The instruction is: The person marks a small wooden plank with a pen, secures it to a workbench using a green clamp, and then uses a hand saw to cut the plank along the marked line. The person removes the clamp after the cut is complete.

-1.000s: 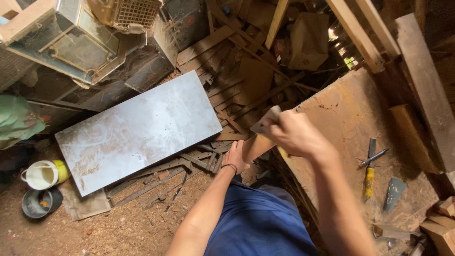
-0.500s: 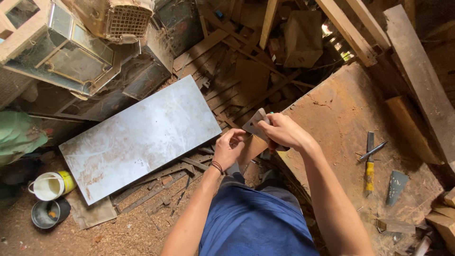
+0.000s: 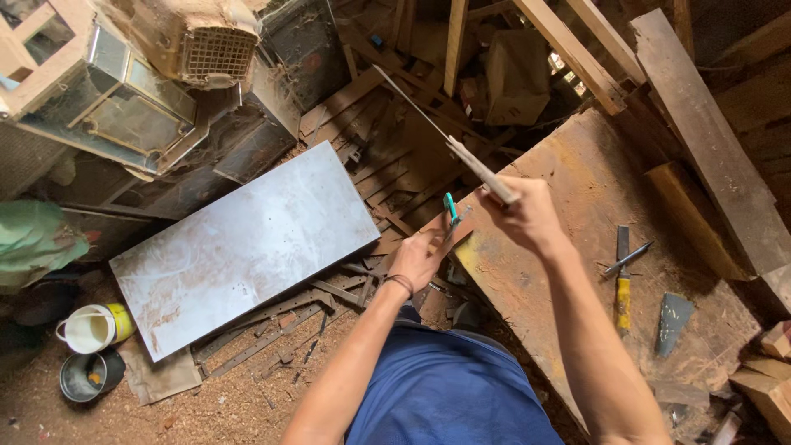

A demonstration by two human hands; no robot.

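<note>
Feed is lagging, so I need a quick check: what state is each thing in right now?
right hand: shut on thin strip, raised
thin strip: held tilted, pointing up and away
left hand: gripping green-handled tool
green-handled tool: upright
metal sheet: lying flat
chisel: lying untouched on workbench
white cup: upright

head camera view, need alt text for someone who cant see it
Seen from above, a person's right hand grips a long thin saw blade while the left hand holds a small teal-handled tool at the edge of a sawdust-covered workbench. A grey metal sheet lies on the littered floor to the left.
</note>
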